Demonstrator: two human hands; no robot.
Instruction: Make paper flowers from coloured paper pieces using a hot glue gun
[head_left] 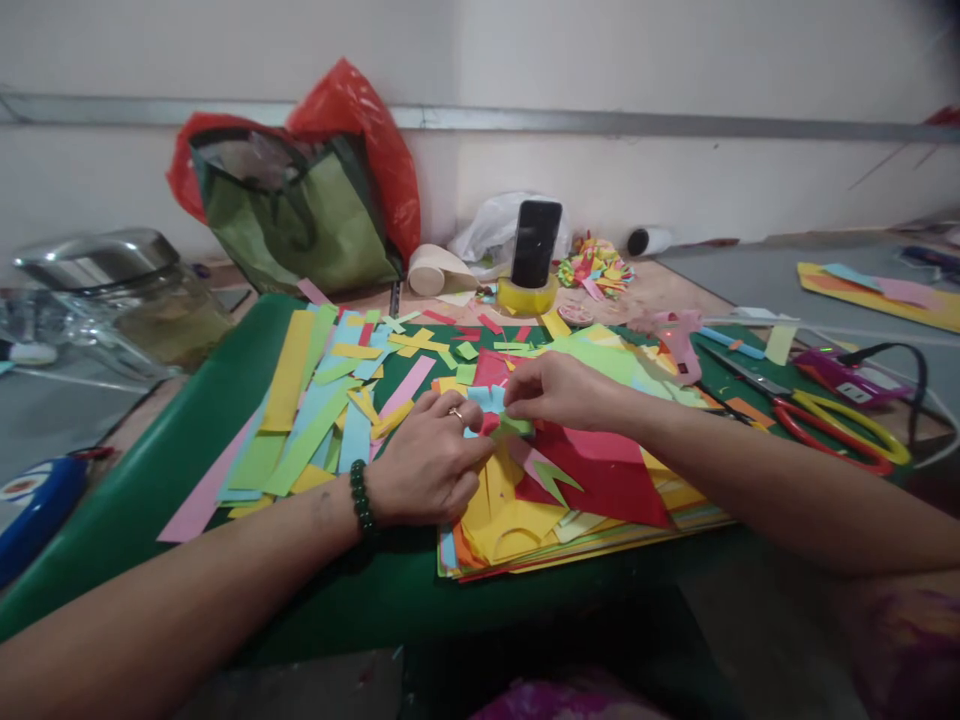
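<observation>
Over a stack of coloured paper [615,470], my two hands meet at a small light blue paper piece [486,397]. My right hand [551,390] pinches at its right edge, thumb and fingertips together. From the left, my left hand [431,455] is closed with curled fingers around the piece's lower left side; its fingertips are partly hidden. A bit of green paper [515,426] shows just under the right fingertips. Below the hands lie yellow cut-outs [517,520], a pink and green notched strip [551,468] and a red sheet [600,480].
Cut paper strips [300,440] cover the green mat [322,580] on the left. To the right are scissors [810,400], a pink glue gun [679,345] and a purple power box [847,378]. Behind stand a phone [535,243] on yellow tape [527,296], a bag [300,220] and a jar [142,300].
</observation>
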